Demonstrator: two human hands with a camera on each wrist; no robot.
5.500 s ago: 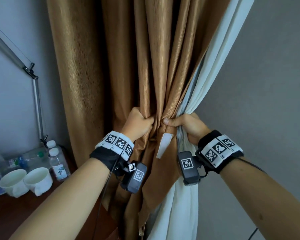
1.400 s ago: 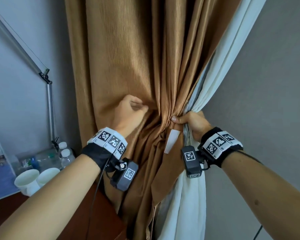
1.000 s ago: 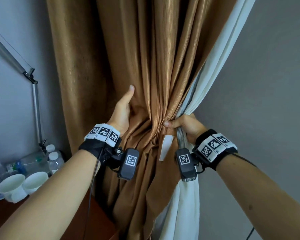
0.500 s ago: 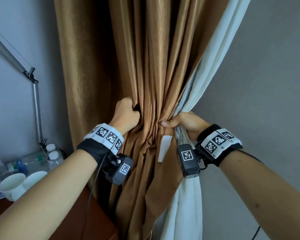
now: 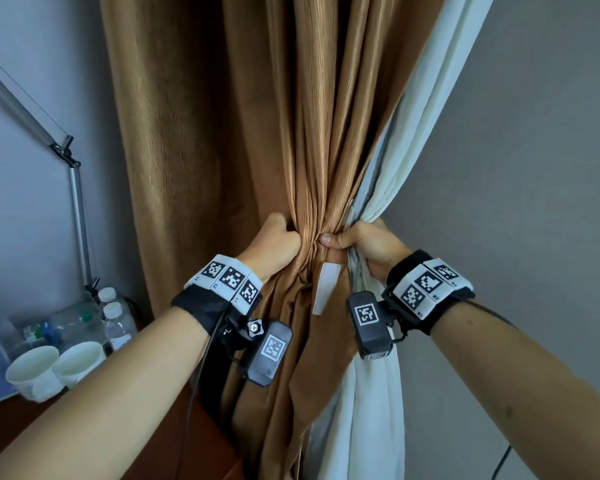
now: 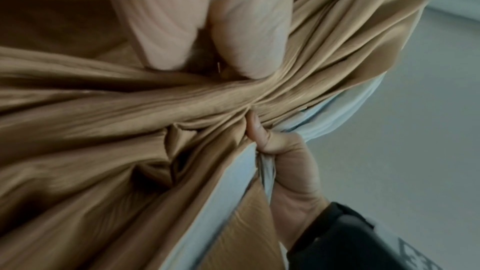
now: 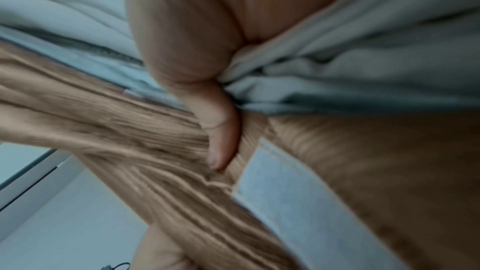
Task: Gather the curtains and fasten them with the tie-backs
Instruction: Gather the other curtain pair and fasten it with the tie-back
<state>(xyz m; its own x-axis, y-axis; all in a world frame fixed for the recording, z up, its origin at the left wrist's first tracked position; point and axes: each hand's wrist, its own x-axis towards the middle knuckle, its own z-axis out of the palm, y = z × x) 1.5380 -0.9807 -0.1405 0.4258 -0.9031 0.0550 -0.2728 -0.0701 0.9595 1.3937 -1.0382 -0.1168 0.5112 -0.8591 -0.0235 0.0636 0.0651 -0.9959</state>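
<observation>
the left hand and right hand clutch the gathered curtain side by side, thumbs nearly touching. the sheer curtain runs through the right hand's grip, right of the heavy one. a fabric tab hangs just below the grip. well left and below it, two cups stand before water bottles, with a lamp arm above them.

Head cam looks fwd, a bit down, at arm's length, bunched brown ribbed curtain near center. Both wrist cams sit super close, looking along the thumbs into that bunch. Left wrist cam also catches the right hand at 5 o'clock.
</observation>
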